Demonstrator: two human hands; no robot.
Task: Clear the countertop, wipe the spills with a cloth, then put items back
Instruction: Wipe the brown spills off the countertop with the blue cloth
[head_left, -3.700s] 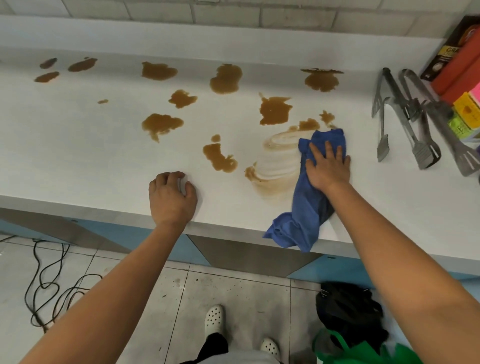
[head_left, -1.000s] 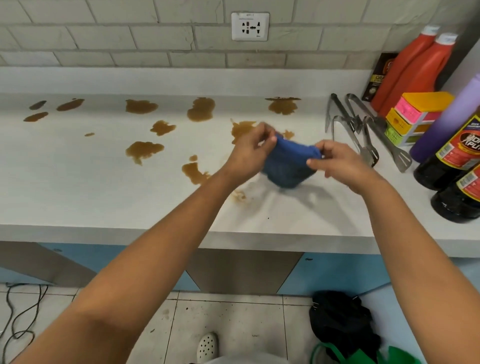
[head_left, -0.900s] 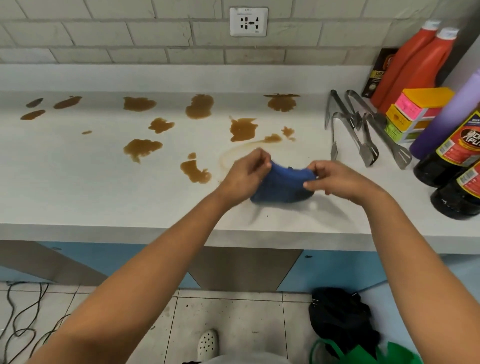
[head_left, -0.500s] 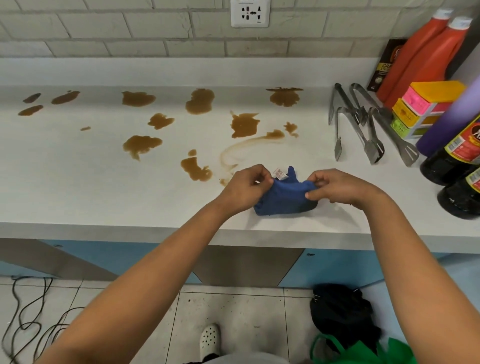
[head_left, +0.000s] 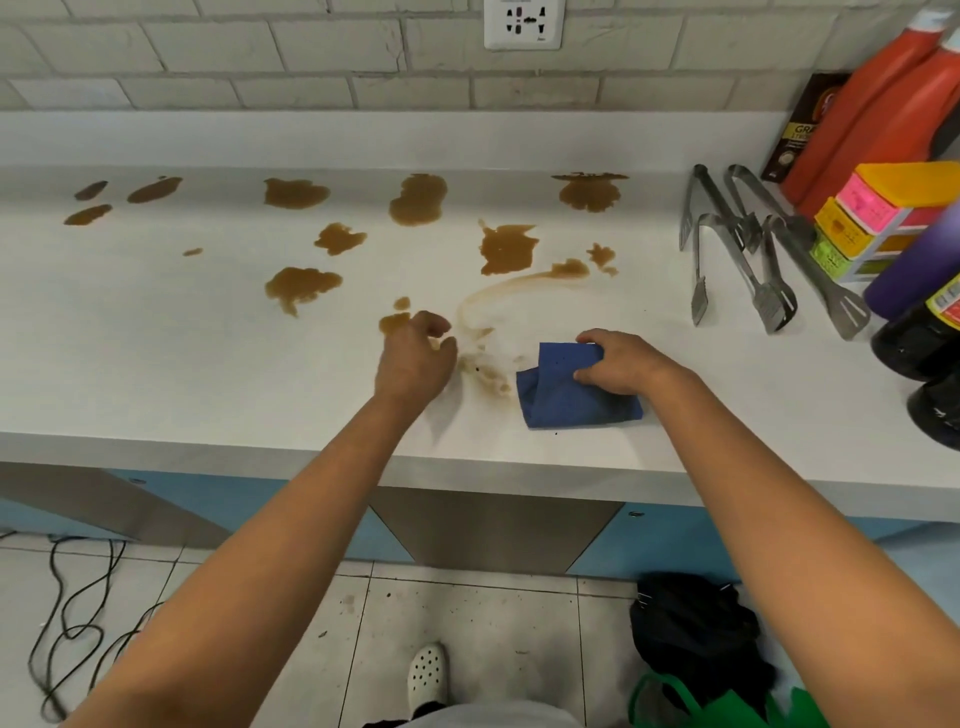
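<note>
Right hand (head_left: 621, 364) grips folded blue cloth (head_left: 569, 392) flat on table (head_left: 156, 364). Left hand (head_left: 415, 358) loosely curled, holding nothing, beside brown spills (head_left: 506, 249) ahead.

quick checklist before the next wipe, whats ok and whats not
1. Cloth folded, flat on the counter: ok.
2. Right hand grips the cloth: ok.
3. Left hand off the cloth: ok, though at a brown spill; whether it touches is unclear.
4. Smear left of the cloth wiped: not ok.
5. Spills toward the wall wiped: not ok.
6. Tongs out of the wiping path: ok.
</note>
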